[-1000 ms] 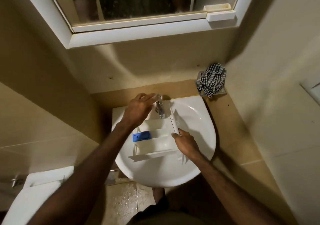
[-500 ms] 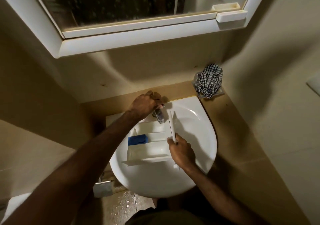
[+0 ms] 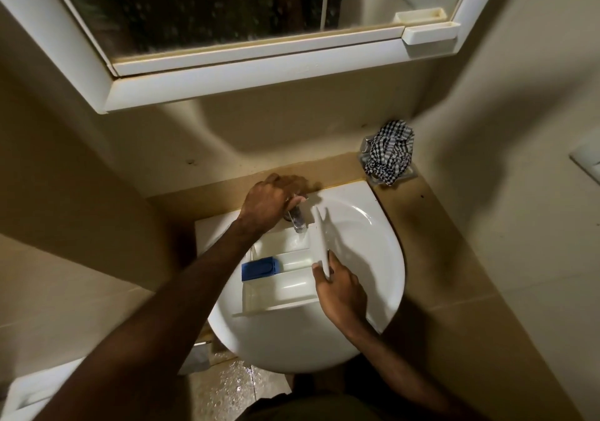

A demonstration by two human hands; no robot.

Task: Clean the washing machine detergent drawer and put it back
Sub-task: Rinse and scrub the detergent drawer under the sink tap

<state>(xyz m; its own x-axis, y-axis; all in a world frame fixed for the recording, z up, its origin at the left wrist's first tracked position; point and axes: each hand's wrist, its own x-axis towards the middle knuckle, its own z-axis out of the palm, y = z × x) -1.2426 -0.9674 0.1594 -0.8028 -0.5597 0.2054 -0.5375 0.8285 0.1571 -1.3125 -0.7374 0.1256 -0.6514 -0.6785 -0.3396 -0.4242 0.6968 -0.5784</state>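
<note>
The white detergent drawer [image 3: 285,286], with a blue insert [image 3: 258,268] in its left compartment, lies in the white basin [image 3: 367,232] under the chrome tap [image 3: 298,217]. My left hand [image 3: 269,201] grips the top of the tap with curled fingers. My right hand [image 3: 337,287] holds the drawer's front panel at its right end, thumb on one face and fingers behind. Whether water flows I cannot tell.
A black-and-white checked cloth [image 3: 391,151] sits on a holder at the back right of the beige counter [image 3: 431,226]. A white-framed mirror cabinet [image 3: 253,76] hangs above. A toilet edge [image 3: 35,394] shows at lower left; the floor below looks wet.
The camera has shifted, so the basin sits lower and more central in view. My left hand has closed further over the tap top. My right hand keeps its hold on the drawer.
</note>
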